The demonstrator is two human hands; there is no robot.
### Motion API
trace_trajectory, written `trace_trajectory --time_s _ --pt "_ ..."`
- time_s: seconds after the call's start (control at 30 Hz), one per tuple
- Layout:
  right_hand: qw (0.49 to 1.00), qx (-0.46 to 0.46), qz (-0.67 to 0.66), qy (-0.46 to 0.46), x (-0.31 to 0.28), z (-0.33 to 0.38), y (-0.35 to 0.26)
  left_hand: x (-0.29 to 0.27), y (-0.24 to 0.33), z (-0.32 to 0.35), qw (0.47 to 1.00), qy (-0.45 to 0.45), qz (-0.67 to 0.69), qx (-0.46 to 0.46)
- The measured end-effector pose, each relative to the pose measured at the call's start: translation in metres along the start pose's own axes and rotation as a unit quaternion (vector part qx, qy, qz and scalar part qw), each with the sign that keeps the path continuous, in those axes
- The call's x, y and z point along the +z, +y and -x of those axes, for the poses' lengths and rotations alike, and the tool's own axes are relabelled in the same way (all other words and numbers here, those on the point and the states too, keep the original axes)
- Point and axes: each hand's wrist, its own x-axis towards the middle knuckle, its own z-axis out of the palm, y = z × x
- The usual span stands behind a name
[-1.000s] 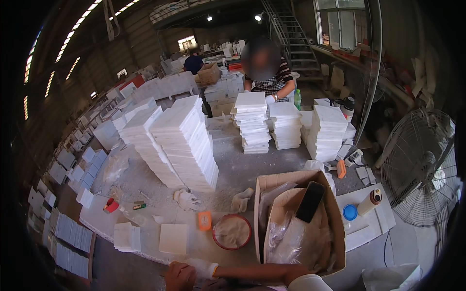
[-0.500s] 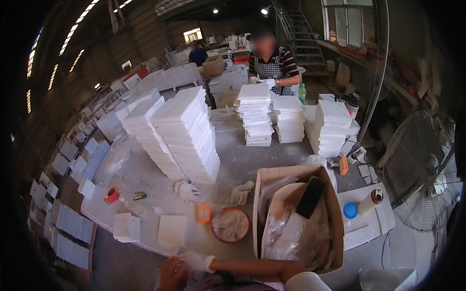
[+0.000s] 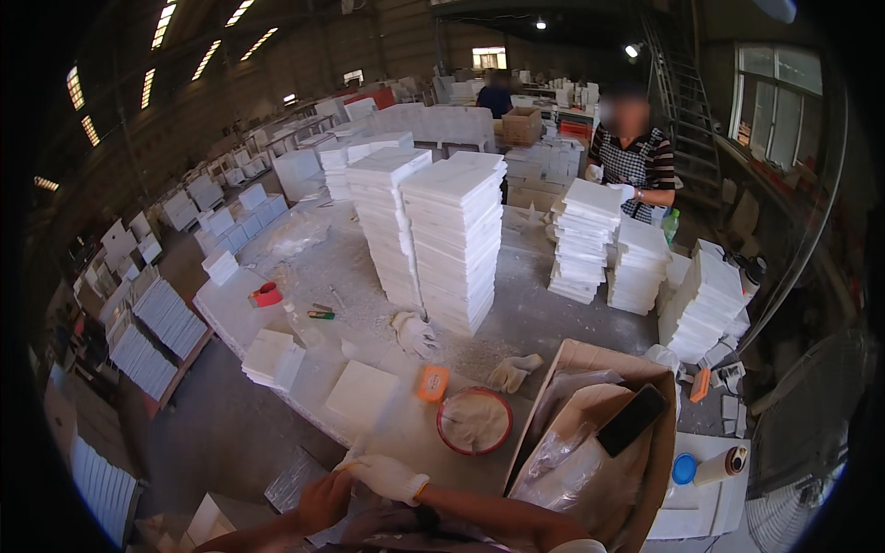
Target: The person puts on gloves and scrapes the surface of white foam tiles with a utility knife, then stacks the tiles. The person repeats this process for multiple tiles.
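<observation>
My bare left hand point(image 3: 323, 502) is closed at the finger end of the white knit work glove point(image 3: 383, 472) worn on my right hand point(image 3: 396, 481). The two hands meet just off the table's near edge. Inside the glove, the bend of my right fingers is hidden. Beyond my hands lie a square white tile point(image 3: 362, 394) and a round red-rimmed tub point(image 3: 474, 421) of pale powder. An orange box point(image 3: 431, 382) stands beside the tub. Further back rests a crumpled white glove point(image 3: 415, 335), and another worn glove point(image 3: 513, 372) lies to its right.
Tall stacks of white tiles point(image 3: 452, 240) stand mid-table. At right, a cardboard box point(image 3: 659, 433) holds plastic bags and a black phone point(image 3: 632, 419). A tumbler point(image 3: 722, 465) and a fan point(image 3: 802, 433) are beyond it. A small tile stack point(image 3: 272, 359) sits left; a co-worker point(image 3: 636, 152) stands across the table.
My view has swung left, so the table and stacks sit further right in the picture. Both hands remain together, the left still at the glove's finger end.
</observation>
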Motion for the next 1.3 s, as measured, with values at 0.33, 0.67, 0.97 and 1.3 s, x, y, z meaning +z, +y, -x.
trace_trajectory --time_s 0.33,0.67,0.97,1.3 --pt "0.736 -0.289 0.613 -0.008 0.041 0.005 0.023 0.047 -0.043 0.057 0.96 -0.207 0.0 -0.188" --pt "0.966 0.028 0.163 -0.198 0.007 -0.001 -0.045 0.068 -0.062 0.042 0.569 0.141 0.651 -0.482" --pt "0.958 -0.162 0.237 -0.003 0.026 -0.007 0.021 0.062 -0.05 -0.02 0.488 0.149 0.746 -0.427" --pt "0.862 -0.226 0.453 -0.011 0.028 -0.001 0.066 0.091 -0.05 -0.052 0.631 -0.092 0.663 -0.392"
